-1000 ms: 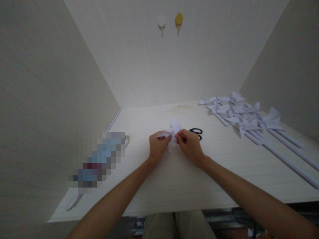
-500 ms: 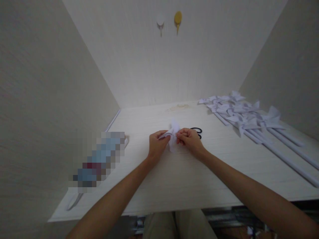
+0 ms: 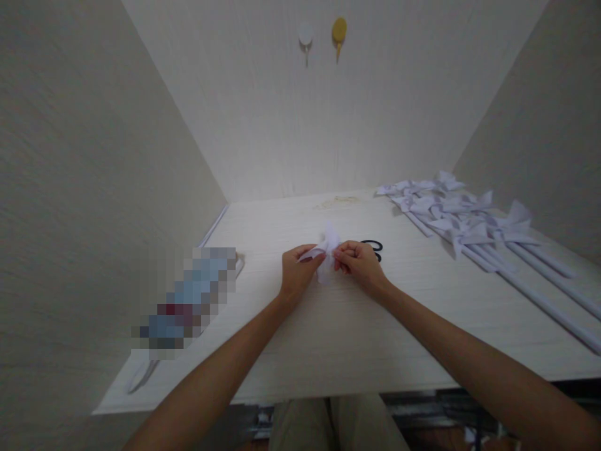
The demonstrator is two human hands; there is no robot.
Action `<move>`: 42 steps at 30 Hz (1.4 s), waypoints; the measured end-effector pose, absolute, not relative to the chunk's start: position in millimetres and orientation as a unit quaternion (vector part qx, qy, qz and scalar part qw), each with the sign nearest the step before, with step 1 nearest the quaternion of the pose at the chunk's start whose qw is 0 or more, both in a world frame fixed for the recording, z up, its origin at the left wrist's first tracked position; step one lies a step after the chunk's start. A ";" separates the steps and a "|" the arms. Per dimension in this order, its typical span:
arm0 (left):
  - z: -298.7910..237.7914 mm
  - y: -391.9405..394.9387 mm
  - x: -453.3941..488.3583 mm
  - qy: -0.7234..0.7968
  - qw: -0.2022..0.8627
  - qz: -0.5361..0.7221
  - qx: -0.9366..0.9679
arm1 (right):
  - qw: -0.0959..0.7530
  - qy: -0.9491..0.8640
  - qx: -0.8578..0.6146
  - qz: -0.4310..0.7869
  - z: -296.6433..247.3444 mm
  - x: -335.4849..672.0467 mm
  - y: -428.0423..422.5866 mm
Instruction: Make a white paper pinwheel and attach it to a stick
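A white paper pinwheel (image 3: 331,238) is held up over the middle of the table, its folded blades partly covered by my fingers. My left hand (image 3: 298,270) grips it from the left, thumb and fingers closed on a blade. From the right, my right hand (image 3: 359,263) pinches it near the centre with thumb and fingertips. Whether a small part sits in that pinch is hidden. Just behind my right hand lie scissors; only their black handle loops (image 3: 374,245) show.
Several white paper pinwheels (image 3: 462,228) on rolled paper sticks (image 3: 549,303) are piled along the table's right side. A blurred-out bluish item (image 3: 201,279) lies at the left. White (image 3: 305,34) and yellow (image 3: 339,30) hooks hang on the back wall.
Both hands keep their hold on the pinwheel, and its blades have turned very slightly. The whole view has shifted a little.
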State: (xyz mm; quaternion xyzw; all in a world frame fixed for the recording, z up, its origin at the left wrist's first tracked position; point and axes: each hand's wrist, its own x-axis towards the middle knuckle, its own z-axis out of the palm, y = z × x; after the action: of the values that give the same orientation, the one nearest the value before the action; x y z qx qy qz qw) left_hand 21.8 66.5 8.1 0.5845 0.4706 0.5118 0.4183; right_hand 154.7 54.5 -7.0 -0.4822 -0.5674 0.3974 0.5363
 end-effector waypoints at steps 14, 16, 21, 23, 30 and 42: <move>7.6 67.3 22.6 0.467 0.434 0.520 0.569 | 0.512 -0.648 -0.508 0.245 -0.2 154.7 48.7; 6.7 67.9 22.5 0.467 0.427 0.524 0.570 | 0.504 -0.652 -0.510 0.246 0.5 155.2 48.1; 3.6 70.1 22.2 0.471 0.409 0.533 0.572 | 0.497 -0.643 -0.511 0.279 -0.3 156.0 49.2; 3.0 70.3 22.5 0.470 0.409 0.534 0.571 | 0.500 -0.637 -0.507 0.295 -1.8 156.4 50.6; 3.7 69.1 23.1 0.485 0.391 0.528 0.577 | 0.501 -0.632 -0.495 0.323 -5.8 158.4 54.9; 3.2 68.8 24.3 0.502 0.376 0.513 0.586 | 0.461 -0.687 -0.524 0.204 0.3 158.2 50.0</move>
State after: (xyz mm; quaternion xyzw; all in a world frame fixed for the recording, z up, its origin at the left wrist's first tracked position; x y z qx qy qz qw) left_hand 24.3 68.8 3.2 0.5858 0.5019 0.5131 0.3765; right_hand 158.2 50.0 0.3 -0.5239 -0.6867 0.2043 0.4607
